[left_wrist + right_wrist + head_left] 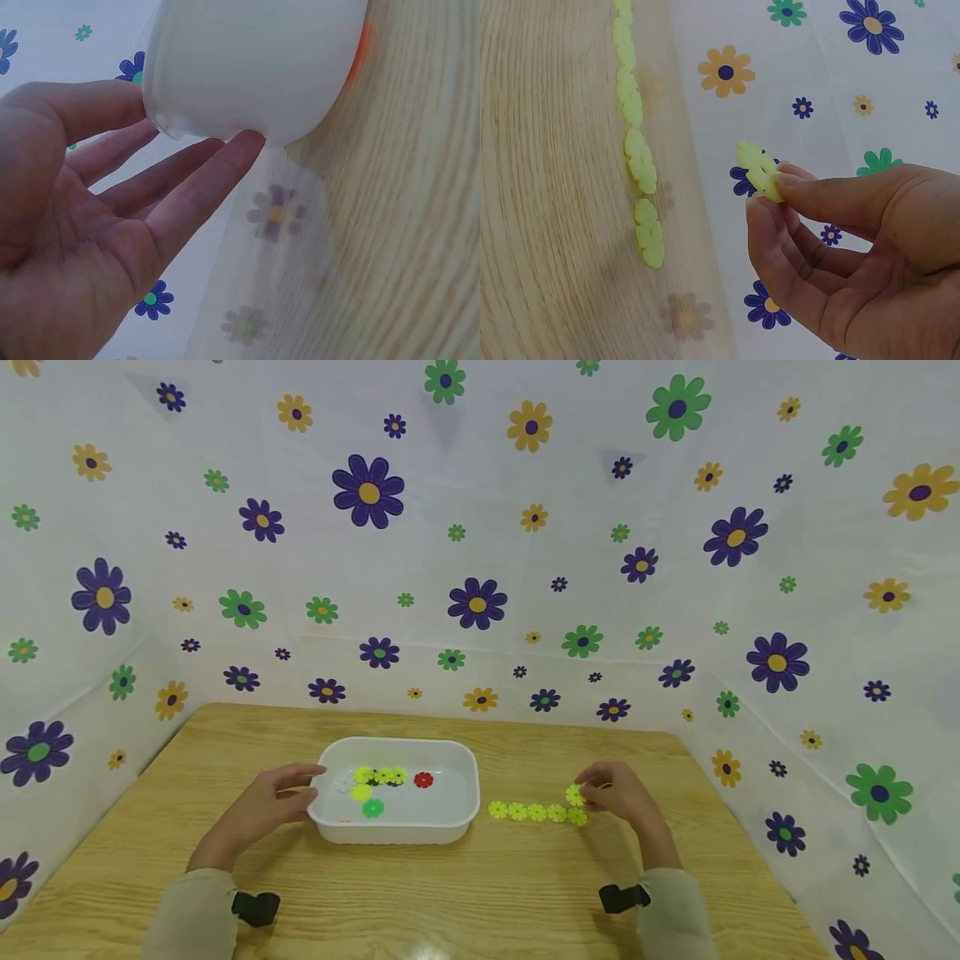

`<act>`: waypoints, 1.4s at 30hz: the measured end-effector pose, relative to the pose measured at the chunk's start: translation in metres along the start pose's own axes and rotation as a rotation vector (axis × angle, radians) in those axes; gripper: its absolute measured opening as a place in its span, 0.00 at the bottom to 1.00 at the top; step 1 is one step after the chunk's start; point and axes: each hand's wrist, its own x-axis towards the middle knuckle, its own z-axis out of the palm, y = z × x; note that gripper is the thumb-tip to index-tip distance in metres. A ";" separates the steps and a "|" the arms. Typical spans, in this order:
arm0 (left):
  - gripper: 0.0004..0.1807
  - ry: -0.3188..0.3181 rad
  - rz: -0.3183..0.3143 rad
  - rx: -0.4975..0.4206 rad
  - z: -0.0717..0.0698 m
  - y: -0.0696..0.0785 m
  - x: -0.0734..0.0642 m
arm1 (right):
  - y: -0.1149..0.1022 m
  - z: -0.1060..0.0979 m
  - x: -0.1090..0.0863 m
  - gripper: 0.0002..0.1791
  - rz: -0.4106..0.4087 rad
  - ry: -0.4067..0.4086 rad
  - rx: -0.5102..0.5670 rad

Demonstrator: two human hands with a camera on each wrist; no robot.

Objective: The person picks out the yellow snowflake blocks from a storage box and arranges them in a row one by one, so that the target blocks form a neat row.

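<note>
- Right hand [615, 789] pinches one yellow-green flower piece [758, 171] by its edge, near the row's right end.
- Left hand [262, 802]: fingers spread, touching tray [397, 833] end.
- Best: lower piece flat, don't nudge neighbours; steady tray.
- Counts: five in row [537, 812] on bench [420, 893]; one tray; inside, one red piece [423, 780], one green piece [373, 808], four yellow pieces [384, 775]; dark ones unclear.

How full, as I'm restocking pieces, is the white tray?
Partly filled: yellow pieces, a red piece and a green piece lie in the white tray, bare floor showing.
</note>
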 end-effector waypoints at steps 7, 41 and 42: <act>0.30 -0.001 -0.011 0.022 -0.001 0.003 0.001 | 0.006 -0.006 -0.004 0.10 0.025 0.021 0.002; 0.29 0.001 0.008 0.004 0.001 0.000 0.001 | 0.041 -0.011 -0.001 0.08 0.152 0.069 -0.041; 0.29 0.001 0.008 0.003 0.002 0.000 0.001 | 0.042 -0.011 0.000 0.08 0.150 0.070 -0.044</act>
